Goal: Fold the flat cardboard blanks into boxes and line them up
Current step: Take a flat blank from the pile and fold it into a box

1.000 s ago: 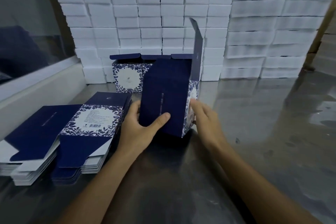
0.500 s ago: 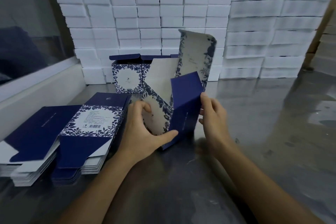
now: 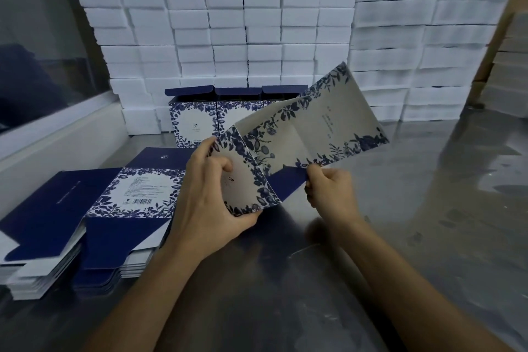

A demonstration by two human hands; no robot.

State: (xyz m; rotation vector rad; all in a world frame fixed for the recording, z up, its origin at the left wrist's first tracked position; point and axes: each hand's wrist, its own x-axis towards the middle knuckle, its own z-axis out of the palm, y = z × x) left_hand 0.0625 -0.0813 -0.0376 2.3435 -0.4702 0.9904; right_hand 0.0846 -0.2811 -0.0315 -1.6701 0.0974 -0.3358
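Note:
A half-formed box, cream with a navy floral border, is tipped on its side over the steel table, its long lid flap stretched up and to the right. My left hand grips its near panel, thumb under the lower edge, fingers curled over the top. My right hand pinches the navy bottom flap at the lower right corner. Three folded boxes stand in a row behind, lids up. Two stacks of flat blanks lie at the left.
A wall of white foam blocks rises at the back, with more white stacks at the right. A white ledge with a glass pane borders the left. The shiny steel table spreads to the right.
The box has gone from standing upright to lying tilted, with the lid flap swung out to the right. My right hand has moved from the box's side to pinching the bottom flap.

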